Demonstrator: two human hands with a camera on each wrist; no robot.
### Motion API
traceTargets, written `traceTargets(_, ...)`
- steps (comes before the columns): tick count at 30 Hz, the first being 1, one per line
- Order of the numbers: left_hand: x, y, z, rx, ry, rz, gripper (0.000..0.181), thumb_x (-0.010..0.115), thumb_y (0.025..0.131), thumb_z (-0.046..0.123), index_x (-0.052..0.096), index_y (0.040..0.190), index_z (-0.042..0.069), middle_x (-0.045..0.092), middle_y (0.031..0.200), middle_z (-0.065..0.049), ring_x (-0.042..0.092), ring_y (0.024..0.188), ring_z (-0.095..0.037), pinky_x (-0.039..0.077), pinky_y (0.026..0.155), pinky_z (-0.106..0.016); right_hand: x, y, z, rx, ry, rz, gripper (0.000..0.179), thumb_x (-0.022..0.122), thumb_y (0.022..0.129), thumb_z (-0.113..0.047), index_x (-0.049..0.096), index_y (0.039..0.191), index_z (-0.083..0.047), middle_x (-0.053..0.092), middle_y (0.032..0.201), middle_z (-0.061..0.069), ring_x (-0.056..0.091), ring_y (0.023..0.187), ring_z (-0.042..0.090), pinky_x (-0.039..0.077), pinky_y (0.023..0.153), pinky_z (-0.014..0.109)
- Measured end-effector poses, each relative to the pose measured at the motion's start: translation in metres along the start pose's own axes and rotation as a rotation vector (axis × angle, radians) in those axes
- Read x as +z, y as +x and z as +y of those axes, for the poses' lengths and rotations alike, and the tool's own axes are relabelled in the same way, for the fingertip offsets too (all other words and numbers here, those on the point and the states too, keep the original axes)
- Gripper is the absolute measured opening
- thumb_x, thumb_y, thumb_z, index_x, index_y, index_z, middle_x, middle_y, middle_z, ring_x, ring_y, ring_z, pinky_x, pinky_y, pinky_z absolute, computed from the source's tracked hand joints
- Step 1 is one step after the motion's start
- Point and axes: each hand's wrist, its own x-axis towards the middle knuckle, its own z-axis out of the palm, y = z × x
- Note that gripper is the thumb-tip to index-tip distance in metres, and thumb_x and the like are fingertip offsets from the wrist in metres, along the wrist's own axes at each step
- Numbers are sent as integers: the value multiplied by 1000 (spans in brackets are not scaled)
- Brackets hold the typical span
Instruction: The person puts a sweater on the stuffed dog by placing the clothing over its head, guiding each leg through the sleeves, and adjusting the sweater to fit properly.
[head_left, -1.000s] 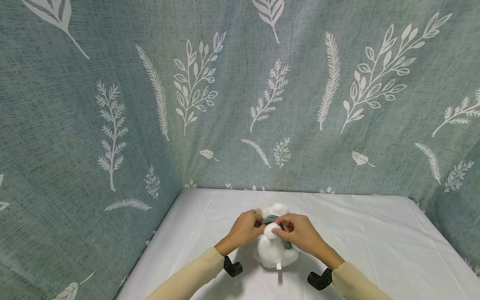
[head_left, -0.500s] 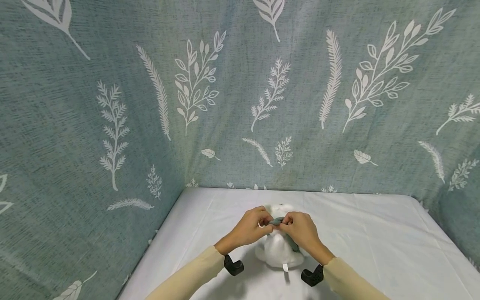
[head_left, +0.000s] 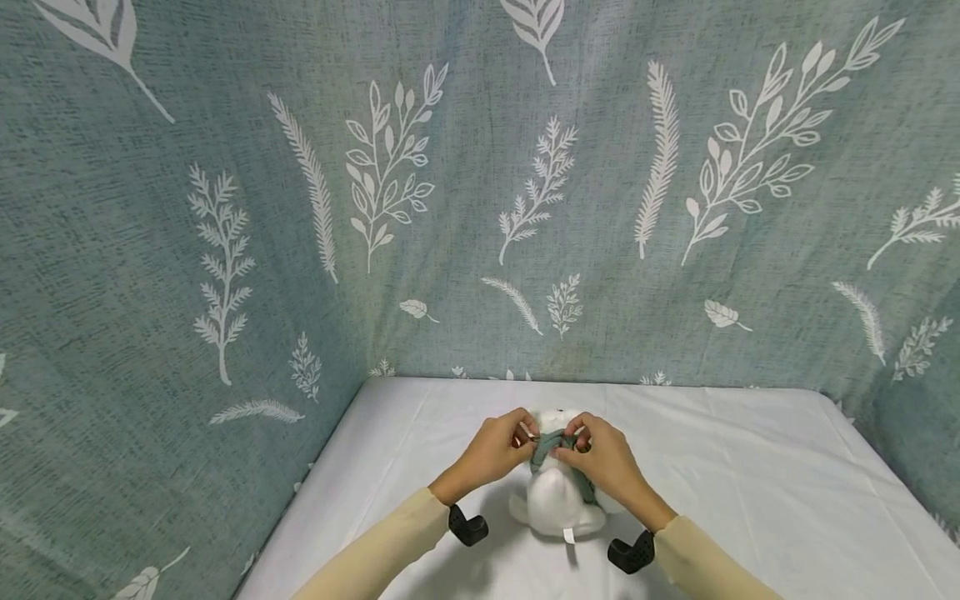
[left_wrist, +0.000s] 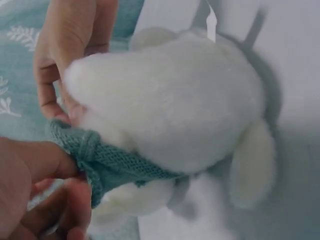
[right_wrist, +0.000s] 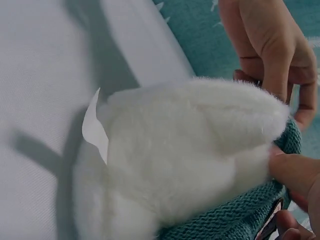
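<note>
A white plush toy (head_left: 557,502) sits on the white-covered surface, its back and small white tag (head_left: 568,536) toward me. Around its neck lies a green knitted scarf (head_left: 549,447), seen close up in the left wrist view as a ribbed green band (left_wrist: 120,161). My left hand (head_left: 497,446) pinches the scarf at the left of the neck. Opposite it, my right hand (head_left: 604,454) has thumb and fingers curled at the scarf's right part. A patch (right_wrist: 272,218) shows on the scarf in the right wrist view. The toy's face is turned away.
White sheet (head_left: 720,475) covers the table all around the toy. Green-grey curtains with white leaf prints (head_left: 465,208) hang behind and at the sides. A black wrist-camera mount (head_left: 632,552) sits below each wrist.
Half a second ago the hands were close together over a bunched stretch of scarf. They are now slightly farther apart, with more scarf showing between them. Earlier, the toy leaned more to the left.
</note>
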Motion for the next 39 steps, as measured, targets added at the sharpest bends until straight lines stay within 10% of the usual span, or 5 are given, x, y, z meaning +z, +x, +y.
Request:
traceTargets(8,-7,4,-4,-48,24,-7,5,82,89,19,82,93,17,76,86,6,55,56,-5,45,52,-23,2,-1,-2,-51,-23,1,22,87,85,-19,73,102,-20,52,78,0,44,64,13,38,58,28)
traceTargets(23,-10,13,-8,-72,-59,-248,17,79,92,18,81,107,9,69,88,8,59,74,-8,47,63,-25,3,-2,-2,-102,-42,-43,8,84,87,-14,79,92,-13,52,76,-5,46,65,9,43,60,26)
traceTargets(39,-12,7,-22,-256,-214,-160,9,63,96,20,68,89,16,58,87,2,50,82,-17,41,70,-36,-19,-13,9,-339,-104,-256,16,76,89,-16,66,86,-28,45,80,-5,38,70,5,34,62,27)
